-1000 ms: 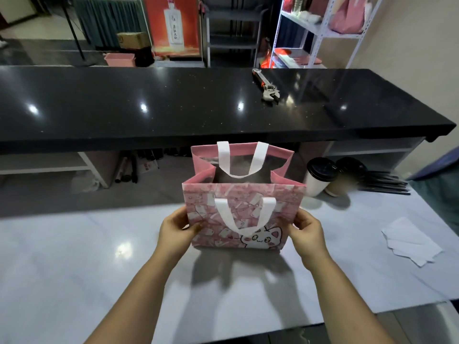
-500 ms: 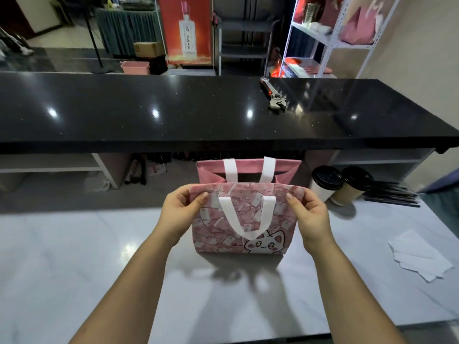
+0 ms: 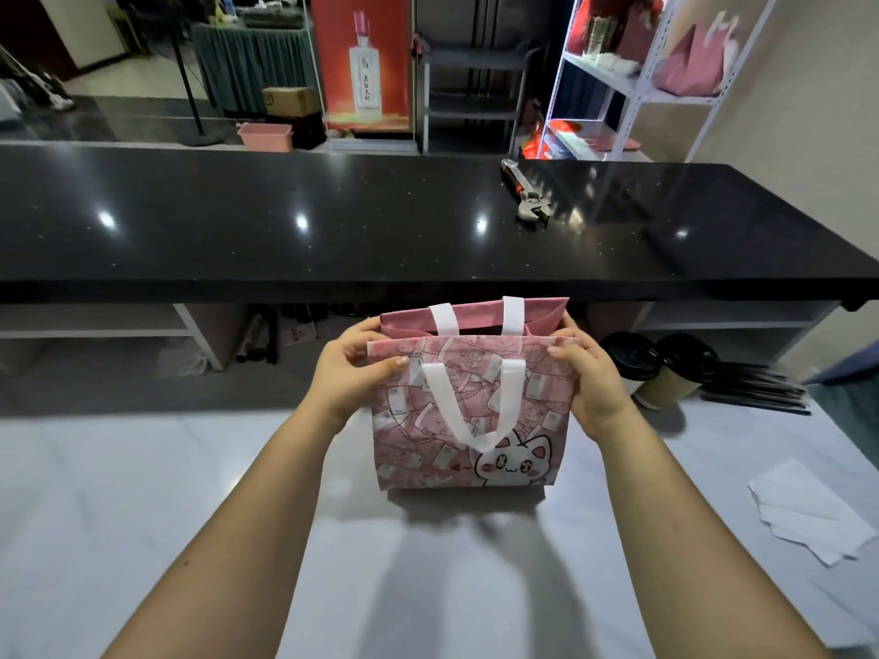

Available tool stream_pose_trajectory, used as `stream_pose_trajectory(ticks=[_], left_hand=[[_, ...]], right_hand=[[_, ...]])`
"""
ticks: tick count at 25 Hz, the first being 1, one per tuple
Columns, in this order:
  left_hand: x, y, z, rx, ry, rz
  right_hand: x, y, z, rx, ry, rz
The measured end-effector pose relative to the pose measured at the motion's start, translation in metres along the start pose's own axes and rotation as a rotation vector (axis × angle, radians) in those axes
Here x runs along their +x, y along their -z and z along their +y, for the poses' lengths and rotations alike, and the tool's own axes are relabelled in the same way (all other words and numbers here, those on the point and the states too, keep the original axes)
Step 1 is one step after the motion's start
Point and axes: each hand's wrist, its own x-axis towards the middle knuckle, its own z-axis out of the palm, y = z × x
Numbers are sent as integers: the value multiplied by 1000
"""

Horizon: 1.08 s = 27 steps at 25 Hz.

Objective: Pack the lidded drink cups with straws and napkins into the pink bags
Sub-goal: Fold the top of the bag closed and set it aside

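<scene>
Fingers (image 3: 380, 361) of both hands pinch the pink bag's (image 3: 468, 420) top corners, upright on the white table (image 3: 142, 492).

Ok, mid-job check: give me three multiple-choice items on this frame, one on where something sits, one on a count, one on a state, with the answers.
1. Where do the napkins lie relative to the pink bag?
A. To its right on the white table
B. Inside it
C. On the black counter

2. How many lidded cups stand on the table?
A. One
B. Two
C. Four

3. What is the state of the bag?
A. Lying flat, untouched
B. Upright, with both hands gripping its top edge
C. Hanging from one hand

Answers:
1 A, the white sheets rest on the white table at the right edge.
2 B, two black lids show side by side right of the bag.
3 B, the left hand and right hand pinch the top corners, and the bag stands on the table.
</scene>
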Motion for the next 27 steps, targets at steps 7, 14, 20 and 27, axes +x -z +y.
stream_pose_trajectory(ticks=[7,14,20,27], left_hand=[[-13,-8,-4,-43,-19,133],[-33,4,-1,-4,-88,216],[-14,3,57,548,-292,98],[23,-33,75,1437,-364,-49]], right_hand=[[-14,7,4,-107,64,51],[-45,-4,-3,-242,163,39],[-14,-23,-64,-836,241,-76],[26,-61,-69,-1714,254,-185]])
